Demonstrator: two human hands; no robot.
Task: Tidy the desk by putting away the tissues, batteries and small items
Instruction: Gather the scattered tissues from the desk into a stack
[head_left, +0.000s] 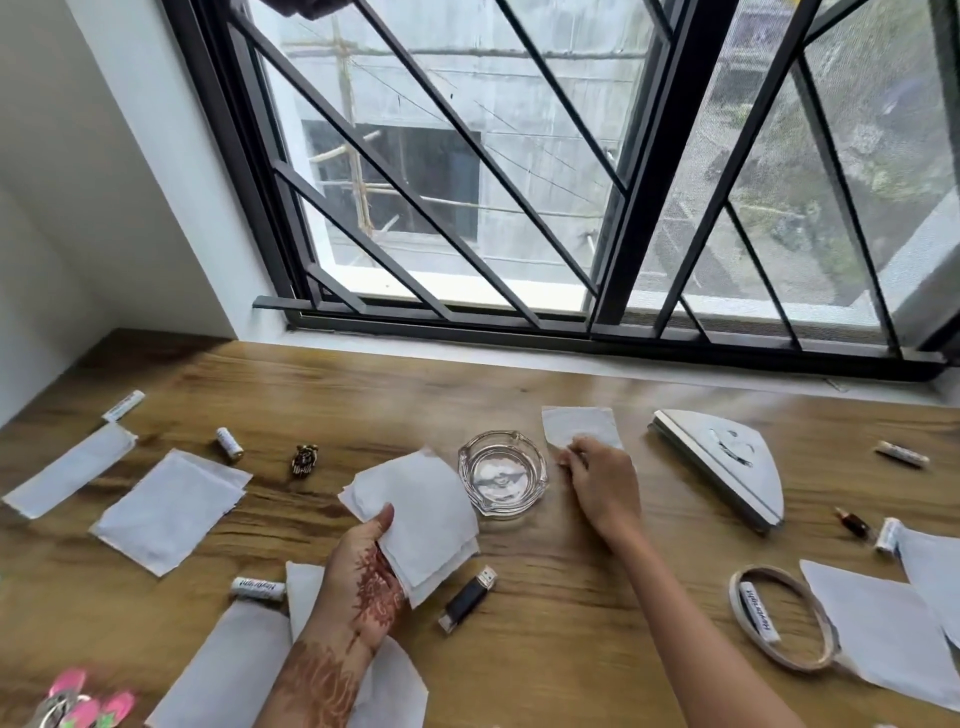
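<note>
Nearest us, our left hand (363, 561) grips a stack of tissues (421, 519), thumb clamped on top, just above the desk (571, 597) beside one glass ashtray (503, 475). Our right hand (602, 483) curls its fingers onto the near edge of a single tissue (579, 423) lying beyond the ashtray. We count six batteries (258, 588): three on the left, three on the right, one of these lying inside the one tape ring (810, 608). Two loose tissues (171, 512) lie at left and two at right; more sit under our left forearm, how many we cannot tell. One USB stick (467, 592), one brass figurine (303, 460), one white triangular holder (722, 462).
</note>
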